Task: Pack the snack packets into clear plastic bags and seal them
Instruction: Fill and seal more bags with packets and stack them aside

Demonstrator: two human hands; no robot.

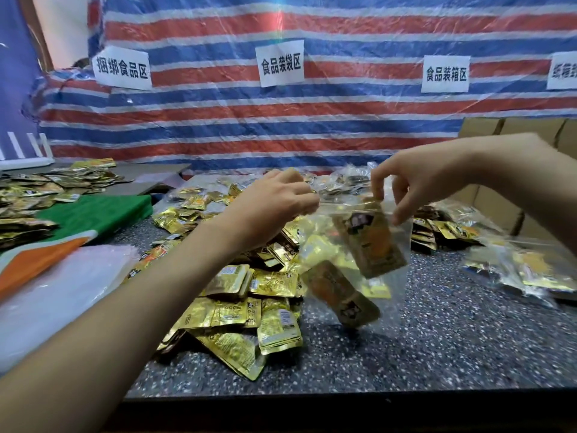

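Observation:
A clear plastic bag (392,245) hangs in the air above the speckled table (437,339), blurred, with several gold and brown snack packets (371,242) inside it. My left hand (274,204) pinches the bag's top edge at its left end. My right hand (406,185) pinches the same top strip at its right end. Below and to the left of the bag lies a heap of loose gold snack packets (246,295) on the table.
Filled clear bags (524,270) lie at the right, beside cardboard boxes (515,132). A stack of empty clear bags (56,292) and a green and orange cloth (93,214) sit at the left. A striped tarp (281,120) with paper signs hangs behind.

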